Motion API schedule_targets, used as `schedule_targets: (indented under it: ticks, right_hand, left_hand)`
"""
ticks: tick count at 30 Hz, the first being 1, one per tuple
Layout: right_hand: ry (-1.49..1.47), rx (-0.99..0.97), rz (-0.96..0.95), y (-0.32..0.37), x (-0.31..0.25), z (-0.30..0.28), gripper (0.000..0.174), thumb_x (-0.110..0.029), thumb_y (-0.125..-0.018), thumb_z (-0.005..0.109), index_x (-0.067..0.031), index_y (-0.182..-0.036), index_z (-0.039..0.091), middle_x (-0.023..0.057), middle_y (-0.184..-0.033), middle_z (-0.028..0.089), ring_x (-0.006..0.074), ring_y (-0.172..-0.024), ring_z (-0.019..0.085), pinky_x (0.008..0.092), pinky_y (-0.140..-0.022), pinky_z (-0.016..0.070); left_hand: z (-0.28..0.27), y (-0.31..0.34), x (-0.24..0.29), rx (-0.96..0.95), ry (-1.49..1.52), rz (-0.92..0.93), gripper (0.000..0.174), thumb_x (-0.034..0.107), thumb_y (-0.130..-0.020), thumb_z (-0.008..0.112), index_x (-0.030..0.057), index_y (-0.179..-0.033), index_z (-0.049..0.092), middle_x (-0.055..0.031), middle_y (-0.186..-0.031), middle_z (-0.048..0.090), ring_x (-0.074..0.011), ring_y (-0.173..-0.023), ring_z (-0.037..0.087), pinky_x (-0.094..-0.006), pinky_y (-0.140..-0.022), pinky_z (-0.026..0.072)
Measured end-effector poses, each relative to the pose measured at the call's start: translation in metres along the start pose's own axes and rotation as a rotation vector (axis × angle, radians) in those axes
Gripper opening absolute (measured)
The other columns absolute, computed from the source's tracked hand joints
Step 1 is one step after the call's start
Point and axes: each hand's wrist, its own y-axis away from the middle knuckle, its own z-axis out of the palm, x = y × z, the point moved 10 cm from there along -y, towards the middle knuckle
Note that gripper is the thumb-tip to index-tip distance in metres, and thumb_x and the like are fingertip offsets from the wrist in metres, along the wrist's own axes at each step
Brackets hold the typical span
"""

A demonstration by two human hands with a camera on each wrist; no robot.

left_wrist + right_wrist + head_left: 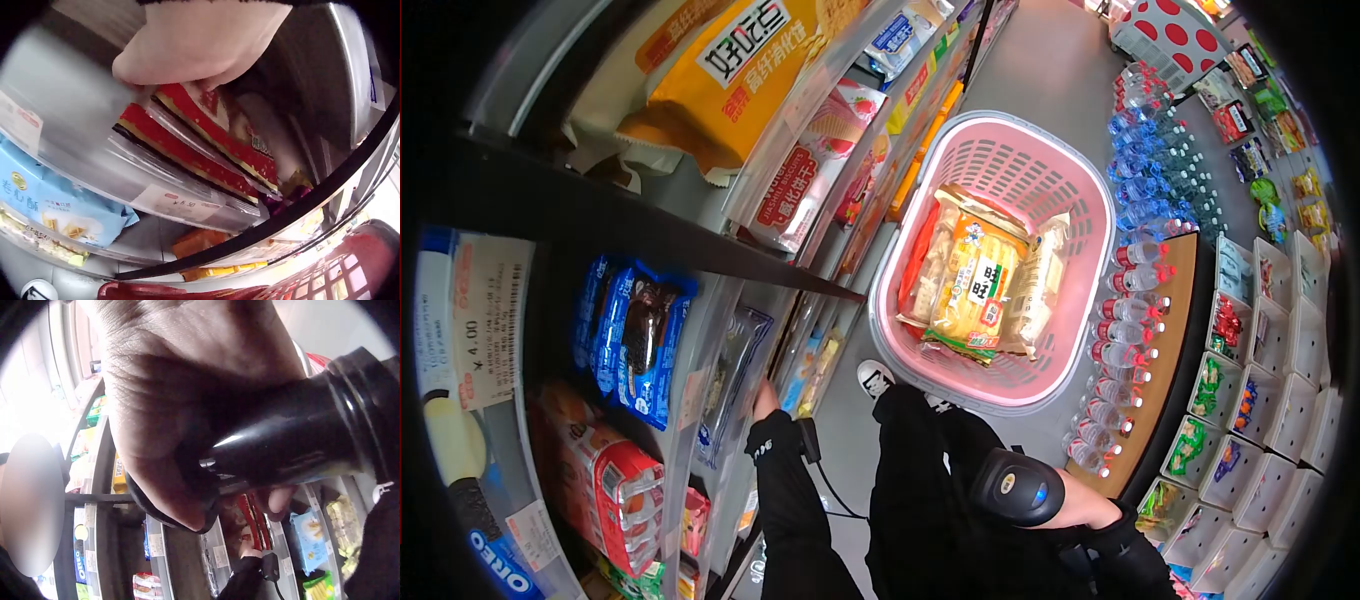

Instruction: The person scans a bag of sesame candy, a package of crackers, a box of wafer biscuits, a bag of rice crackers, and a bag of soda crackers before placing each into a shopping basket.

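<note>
My left hand (200, 47) reaches into a shelf on the left and grips the upper edge of a red snack packet (219, 134) with gold trim. A second red packet (181, 153) lies right beside it, behind a clear shelf lip. In the head view the shelf hides most of this hand (766, 400). My right hand (147, 406) holds a black handheld barcode scanner (287, 431), its fingers wrapped round the handle. The scanner's head (1015, 487) shows a blue light in the head view.
A pink basket (1090, 190) on the floor ahead holds several snack bags (980, 285). Shelves with blue packs (640, 340) and yellow bags (735, 80) stand close on the left. Rows of water bottles (1125, 305) and white bins (1250, 400) line the right side.
</note>
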Motion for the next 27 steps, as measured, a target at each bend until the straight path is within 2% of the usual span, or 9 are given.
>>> schedule_targets:
  ticks: [3,5,7,9,11,13,18,23,27]
  right_hand:
    - [0.013,0.023,-0.017,0.005,-0.004,-0.006,0.058,-0.013,-0.062,0.067,-0.0040,-0.113,0.041,0.0108,-0.103,0.053,0.0196,-0.092,0.052,0.0302,-0.080,0.0399]
    - [0.011,0.037,-0.040,0.008,-0.011,-0.010,0.057,-0.013,-0.062,0.067,-0.0039,-0.112,0.042,0.0108,-0.102,0.054,0.0196,-0.092,0.052,0.0302,-0.080,0.0398]
    - [0.004,0.063,-0.065,0.015,-0.018,-0.015,0.056,-0.013,-0.062,0.068,-0.0038,-0.111,0.042,0.0107,-0.102,0.054,0.0196,-0.092,0.052,0.0302,-0.080,0.0398]
    - [0.009,0.093,-0.062,0.021,-0.018,-0.020,0.053,-0.013,-0.062,0.068,-0.0034,-0.109,0.044,0.0108,-0.102,0.054,0.0195,-0.092,0.052,0.0302,-0.081,0.0396]
    - [-0.012,0.137,-0.101,0.027,-0.023,-0.026,0.053,-0.012,-0.062,0.067,-0.0034,-0.109,0.044,0.0108,-0.102,0.054,0.0194,-0.093,0.051,0.0301,-0.082,0.0393]
    - [-0.027,0.173,-0.127,0.037,-0.031,-0.032,0.054,-0.012,-0.062,0.067,-0.0033,-0.110,0.044,0.0109,-0.103,0.053,0.0194,-0.094,0.051,0.0300,-0.082,0.0389]
    - [-0.088,0.297,-0.132,0.060,-0.027,-0.045,0.058,-0.011,-0.062,0.068,-0.0039,-0.113,0.042,0.0105,-0.107,0.052,0.0177,-0.098,0.049,0.0295,-0.085,0.0370]
    - [-0.147,0.416,-0.115,0.085,-0.011,-0.052,0.057,-0.009,-0.060,0.069,-0.0033,-0.111,0.044,0.0097,-0.105,0.053,0.0170,-0.096,0.049,0.0291,-0.085,0.0372]
    - [-0.282,0.499,-0.071,0.102,0.010,-0.056,0.056,-0.009,-0.059,0.070,-0.0021,-0.109,0.046,0.0098,-0.104,0.053,0.0172,-0.095,0.050,0.0288,-0.084,0.0379]
  left_hand:
    - [-0.028,0.000,0.086,0.080,0.195,-0.121,0.031,0.022,-0.082,0.047,-0.0027,-0.101,0.051,-0.0138,-0.107,0.051,-0.0240,-0.095,0.046,-0.0297,-0.087,0.0303]
    - [-0.043,0.021,0.145,0.008,-0.083,-0.199,0.026,0.017,-0.080,0.049,-0.0036,-0.096,0.052,-0.0163,-0.100,0.052,-0.0241,-0.088,0.048,-0.0317,-0.082,0.0337]
    - [-0.056,0.049,0.198,0.091,0.040,-0.026,0.022,0.010,-0.078,0.048,-0.0048,-0.094,0.051,-0.0156,-0.087,0.054,-0.0260,-0.079,0.049,-0.0342,-0.076,0.0372]
    - [-0.053,0.080,0.187,0.216,0.037,0.085,0.019,0.006,-0.079,0.046,-0.0050,-0.094,0.049,-0.0114,-0.077,0.054,-0.0247,-0.070,0.050,-0.0337,-0.070,0.0400]
    - [-0.030,0.102,0.254,-0.137,0.267,0.059,0.013,0.006,-0.081,0.046,-0.0030,-0.091,0.048,-0.0049,-0.076,0.052,-0.0125,-0.066,0.049,-0.0233,-0.061,0.0409]
    - [-0.005,0.132,0.318,-0.484,0.499,-0.057,0.017,0.004,-0.081,0.045,-0.0026,-0.096,0.049,-0.0070,-0.080,0.054,-0.0126,-0.074,0.051,-0.0220,-0.068,0.0414]
    - [0.060,0.150,0.442,-0.819,0.504,0.204,0.024,0.004,-0.080,0.046,-0.0035,-0.102,0.045,-0.0096,-0.086,0.054,-0.0137,-0.083,0.052,-0.0230,-0.070,0.0420]
    - [0.152,0.126,0.442,-0.728,0.113,0.453,0.046,0.015,-0.070,0.059,-0.0065,-0.106,0.040,-0.0215,-0.093,0.053,-0.0324,-0.088,0.052,-0.0372,-0.077,0.0408]
    - [0.221,0.119,0.390,-0.936,0.349,-0.065,0.041,0.007,-0.067,0.060,-0.0066,-0.103,0.045,-0.0160,-0.090,0.057,-0.0228,-0.081,0.056,-0.0315,-0.069,0.0433]
